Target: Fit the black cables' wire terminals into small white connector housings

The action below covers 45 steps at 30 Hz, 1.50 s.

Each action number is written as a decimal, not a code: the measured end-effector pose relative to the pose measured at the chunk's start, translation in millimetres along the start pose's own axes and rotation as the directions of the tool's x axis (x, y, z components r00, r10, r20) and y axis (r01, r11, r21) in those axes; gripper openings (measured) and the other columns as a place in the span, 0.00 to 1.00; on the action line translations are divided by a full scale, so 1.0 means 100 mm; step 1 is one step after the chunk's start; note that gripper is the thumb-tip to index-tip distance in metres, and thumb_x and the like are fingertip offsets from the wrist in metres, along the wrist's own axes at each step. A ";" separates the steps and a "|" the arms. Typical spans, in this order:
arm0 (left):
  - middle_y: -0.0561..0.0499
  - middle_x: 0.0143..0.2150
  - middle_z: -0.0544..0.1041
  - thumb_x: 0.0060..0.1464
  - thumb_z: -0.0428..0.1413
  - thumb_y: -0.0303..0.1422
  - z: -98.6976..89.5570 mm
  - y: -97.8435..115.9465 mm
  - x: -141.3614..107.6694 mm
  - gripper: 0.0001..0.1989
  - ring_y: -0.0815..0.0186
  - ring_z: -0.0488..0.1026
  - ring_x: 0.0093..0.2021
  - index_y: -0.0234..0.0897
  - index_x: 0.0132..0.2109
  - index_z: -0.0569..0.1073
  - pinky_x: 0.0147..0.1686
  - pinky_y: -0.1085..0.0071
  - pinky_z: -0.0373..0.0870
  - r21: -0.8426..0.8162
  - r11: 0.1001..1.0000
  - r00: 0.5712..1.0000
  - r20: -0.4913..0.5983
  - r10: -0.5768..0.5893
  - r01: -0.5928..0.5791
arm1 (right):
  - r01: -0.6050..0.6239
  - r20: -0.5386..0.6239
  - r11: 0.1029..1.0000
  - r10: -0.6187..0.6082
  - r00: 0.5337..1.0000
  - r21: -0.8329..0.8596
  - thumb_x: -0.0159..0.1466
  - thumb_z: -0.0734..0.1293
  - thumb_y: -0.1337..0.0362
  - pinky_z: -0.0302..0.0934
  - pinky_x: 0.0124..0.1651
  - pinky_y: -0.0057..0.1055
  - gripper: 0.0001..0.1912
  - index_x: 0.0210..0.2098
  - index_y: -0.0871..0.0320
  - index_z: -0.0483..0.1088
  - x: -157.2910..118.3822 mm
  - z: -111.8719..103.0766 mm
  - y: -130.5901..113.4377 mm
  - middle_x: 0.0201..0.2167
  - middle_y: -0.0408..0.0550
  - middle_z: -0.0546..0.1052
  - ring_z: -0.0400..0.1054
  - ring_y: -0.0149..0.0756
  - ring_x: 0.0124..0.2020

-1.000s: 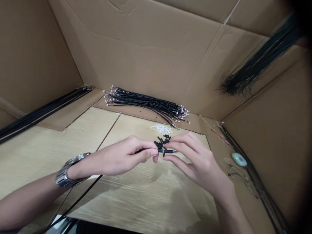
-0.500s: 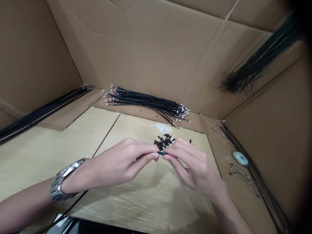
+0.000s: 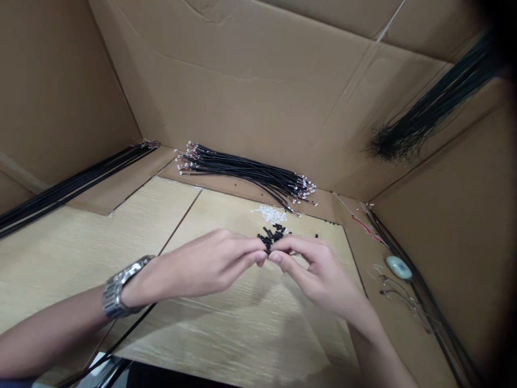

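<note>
Black cable (image 3: 267, 251) is being held between the two hands above the middle of the tabletop (image 3: 226, 328), with only a short dark portion being exposed between the fingertips. The left hand (image 3: 210, 264) is being closed in a narrow pinch of thumb and forefinger on one side of this portion. The right hand (image 3: 323, 275) is being closed in a similar pinch on the opposite side, the two sets of fingertips being placed just beside each other. The section inside the fingers is being hidden from view.

A metal watch (image 3: 125, 288) is being worn on the left wrist. A black length (image 3: 137, 323) is being seen below that wrist, slanting toward the lower left; its connection to the held portion cannot be told, the view being blocked by the left arm.

Short black tubes (image 3: 278, 227) are being piled just beyond the fingertips, and a single tube (image 3: 317, 236) is being located to the right of the pile. White pieces (image 3: 271, 214) are being spread behind the tubes. Farther back, a bundle of cables (image 3: 242, 166) with white connectors at both ends is being supported on a cardboard strip. Longer cables (image 3: 81, 180) are being laid along the left wall. At the right, an oval object (image 3: 398, 267) is being positioned near other dark cables (image 3: 428, 299). The work area is being enclosed by cardboard walls (image 3: 242, 81).
</note>
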<state>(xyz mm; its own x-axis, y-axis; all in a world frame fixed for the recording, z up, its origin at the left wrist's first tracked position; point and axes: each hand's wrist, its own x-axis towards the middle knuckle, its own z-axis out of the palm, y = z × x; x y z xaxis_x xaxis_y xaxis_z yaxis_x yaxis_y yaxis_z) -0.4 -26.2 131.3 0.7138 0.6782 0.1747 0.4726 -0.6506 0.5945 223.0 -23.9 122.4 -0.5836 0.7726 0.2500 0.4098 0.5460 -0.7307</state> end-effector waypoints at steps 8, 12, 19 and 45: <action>0.57 0.24 0.67 0.69 0.43 0.37 -0.07 -0.03 0.04 0.18 0.71 0.62 0.23 0.38 0.39 0.75 0.26 0.73 0.56 -0.204 0.965 0.980 0.138 -0.141 0.167 | 0.365 0.030 0.798 -0.400 0.916 -0.480 0.69 0.64 0.70 0.63 0.43 0.38 0.05 0.42 0.61 0.72 -0.06 -0.10 0.02 0.37 0.52 0.76 0.65 0.39 0.39; 0.57 0.27 0.69 0.70 0.43 0.35 -0.06 -0.01 0.02 0.16 0.71 0.65 0.26 0.37 0.39 0.73 0.30 0.73 0.60 -0.170 0.982 0.993 0.099 -0.068 0.084 | 0.381 0.053 0.791 -0.407 0.912 -0.479 0.70 0.63 0.70 0.61 0.39 0.37 0.05 0.40 0.62 0.71 -0.06 -0.04 0.04 0.33 0.52 0.75 0.63 0.37 0.34; 0.51 0.34 0.75 0.68 0.45 0.28 0.07 -0.02 -0.03 0.11 0.66 0.72 0.32 0.35 0.40 0.71 0.33 0.70 0.65 0.068 0.995 0.995 -0.055 0.083 -0.079 | 0.255 -0.056 0.947 -0.270 0.961 -0.197 0.71 0.62 0.69 0.62 0.40 0.34 0.06 0.42 0.60 0.72 -0.06 0.07 0.06 0.34 0.48 0.76 0.66 0.35 0.34; 0.51 0.34 0.75 0.69 0.44 0.30 0.05 -0.03 -0.03 0.12 0.66 0.71 0.31 0.36 0.40 0.71 0.33 0.70 0.61 0.000 1.000 0.998 0.067 -0.007 0.007 | 0.374 0.093 0.861 -0.365 0.926 -0.344 0.71 0.60 0.72 0.57 0.38 0.35 0.09 0.38 0.65 0.71 -0.07 0.02 0.10 0.31 0.50 0.72 0.60 0.36 0.33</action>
<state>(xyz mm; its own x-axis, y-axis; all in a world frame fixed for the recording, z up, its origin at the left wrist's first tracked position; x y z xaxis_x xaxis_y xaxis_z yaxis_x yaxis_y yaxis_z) -0.9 -28.1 125.2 0.7437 0.6581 0.1174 0.4774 -0.6457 0.5960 229.6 -24.6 111.9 -0.7557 0.4859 0.4392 0.3754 0.8708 -0.3175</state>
